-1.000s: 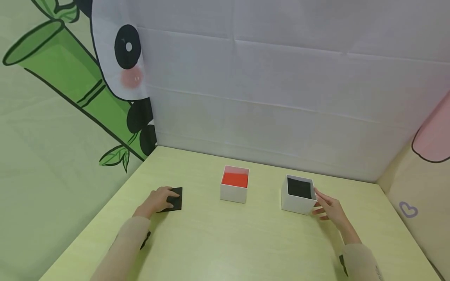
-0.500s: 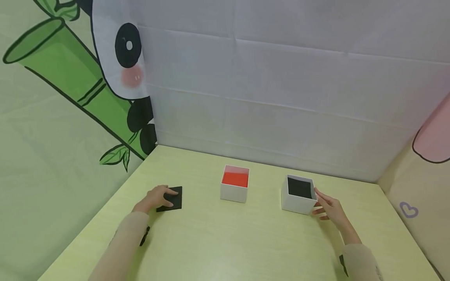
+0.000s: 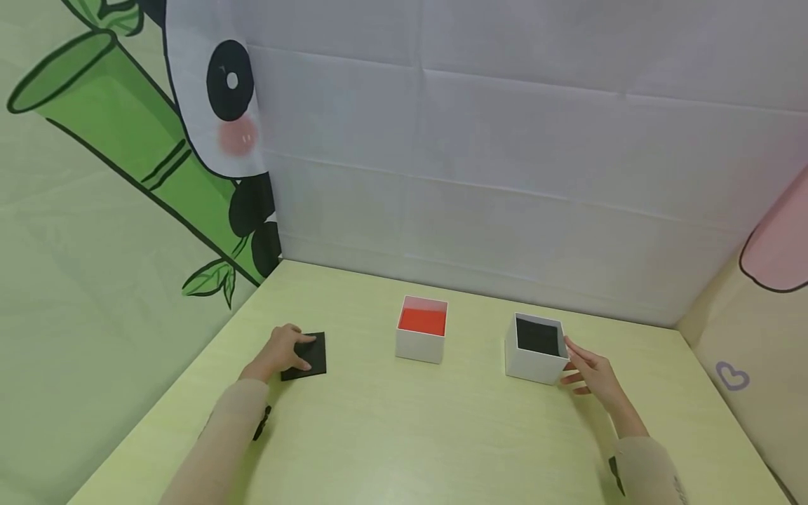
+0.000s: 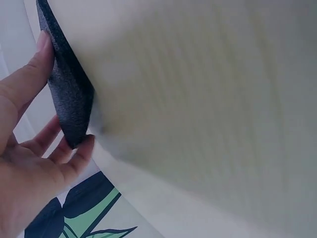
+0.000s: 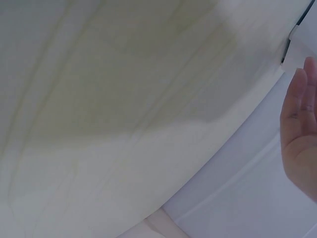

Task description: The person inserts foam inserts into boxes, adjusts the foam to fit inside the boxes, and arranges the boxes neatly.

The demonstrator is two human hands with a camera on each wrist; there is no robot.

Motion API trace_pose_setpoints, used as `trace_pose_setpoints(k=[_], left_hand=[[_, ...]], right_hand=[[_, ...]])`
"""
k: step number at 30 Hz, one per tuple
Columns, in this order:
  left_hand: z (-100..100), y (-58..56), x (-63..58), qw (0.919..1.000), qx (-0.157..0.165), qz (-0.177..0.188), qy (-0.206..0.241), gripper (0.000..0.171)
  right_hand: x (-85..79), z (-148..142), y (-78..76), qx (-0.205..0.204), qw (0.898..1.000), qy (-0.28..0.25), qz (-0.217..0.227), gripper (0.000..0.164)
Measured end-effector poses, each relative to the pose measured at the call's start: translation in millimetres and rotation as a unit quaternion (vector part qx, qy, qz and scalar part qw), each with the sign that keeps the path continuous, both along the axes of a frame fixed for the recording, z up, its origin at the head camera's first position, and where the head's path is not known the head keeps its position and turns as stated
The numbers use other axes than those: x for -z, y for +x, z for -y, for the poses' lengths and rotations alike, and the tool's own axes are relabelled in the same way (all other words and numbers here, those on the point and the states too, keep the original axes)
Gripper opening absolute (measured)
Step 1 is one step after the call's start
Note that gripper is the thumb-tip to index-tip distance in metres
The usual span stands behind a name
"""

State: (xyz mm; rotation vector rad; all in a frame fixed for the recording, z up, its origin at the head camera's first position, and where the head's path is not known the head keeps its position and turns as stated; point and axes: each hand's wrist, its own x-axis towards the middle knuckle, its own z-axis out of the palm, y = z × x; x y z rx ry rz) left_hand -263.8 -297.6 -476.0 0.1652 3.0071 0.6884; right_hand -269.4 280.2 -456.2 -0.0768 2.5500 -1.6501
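Note:
My left hand (image 3: 280, 352) is at a flat black square (image 3: 312, 358) that looks like card or folded cloth, on the left of the table. In the left wrist view, thumb and fingers grip the black square (image 4: 74, 99) at its edges. My right hand (image 3: 596, 381) rests its fingertips against the right side of a white box (image 3: 535, 368), which holds something black (image 3: 537, 337). The fingers (image 5: 295, 94) look nearly straight in the right wrist view, and only a corner of the box (image 5: 299, 47) shows there. Between the hands stands another white box (image 3: 419, 347) with a flat red piece (image 3: 423, 322) inside.
The pale yellow table (image 3: 404, 435) ends at a white cloth backdrop (image 3: 480, 175). On the left, a printed cloth (image 3: 82, 280) with bamboo and a panda hangs beside the table edge. Another printed cloth (image 3: 738, 337) borders the right side.
My left hand has shifted slightly up and left, and the black square has turned a little under it. The right hand and both boxes have stayed in place.

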Motion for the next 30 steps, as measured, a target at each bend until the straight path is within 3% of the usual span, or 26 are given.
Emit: trace_pose_setpoints(k=[9, 26, 30], left_hand=[[-2.6, -1.4, 1.8, 0.9972, -0.036, -0.045, 0.047, 0.072], [-0.4, -3.3, -1.9, 0.9877, -0.059, -0.089, 0.114, 0.046], [-1.5, -2.8, -5.7, 0.9849, -0.07, -0.075, 0.14, 0.046]], right_hand=[[-2.1, -3.1, -5.2, -0.004, 1.0, 0.005, -0.001, 0.049], [-4.5, -11.2, -14.1, -0.016, 1.0, 0.012, -0.003, 0.052], [-7.0, -11.1, -16.5, -0.013, 1.0, 0.015, 0.0, 0.052]])
